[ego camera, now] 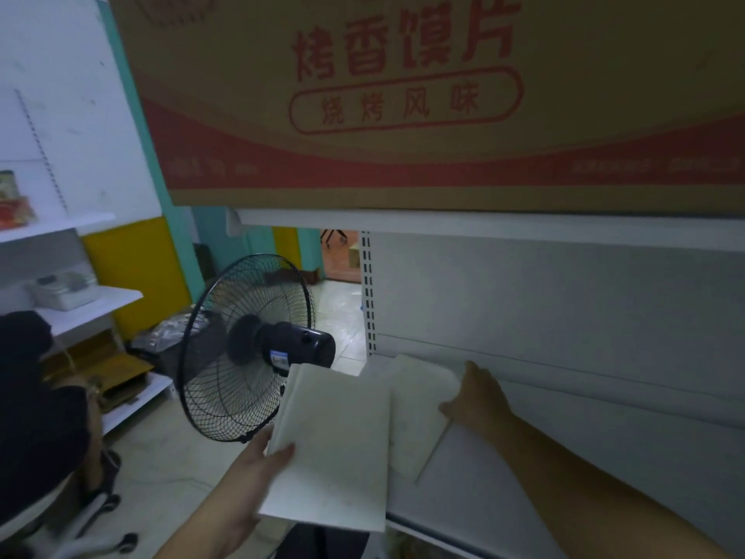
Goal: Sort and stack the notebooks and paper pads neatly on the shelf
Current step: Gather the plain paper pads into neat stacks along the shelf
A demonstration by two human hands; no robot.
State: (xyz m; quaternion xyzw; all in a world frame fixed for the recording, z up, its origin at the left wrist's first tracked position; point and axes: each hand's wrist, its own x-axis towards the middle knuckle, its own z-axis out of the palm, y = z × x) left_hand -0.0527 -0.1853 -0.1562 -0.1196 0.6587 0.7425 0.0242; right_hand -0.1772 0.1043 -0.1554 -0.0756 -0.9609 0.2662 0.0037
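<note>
We hold one white pad (334, 449) in our left hand (258, 470), which grips its near left corner with the thumb on top. This pad hangs in the air at the left end of the shelf (524, 498), and most of it is out over the floor, in front of the black fan (246, 349).

The second pad (419, 401) lies flat on the shelf, just to the right of the first one, and their long edges run almost side by side, from us toward the back wall. Our right hand (471, 401) grips the far right corner of this second pad: the thumb lies on top and the fingers bend round the edge.

So the held pad must travel to the right and a little away from us to land on the lying one. We judge the long axes agree already and need only a small turn. The left hand is the nearer one for this move, and the right one can keep the lower pad steady.
</note>
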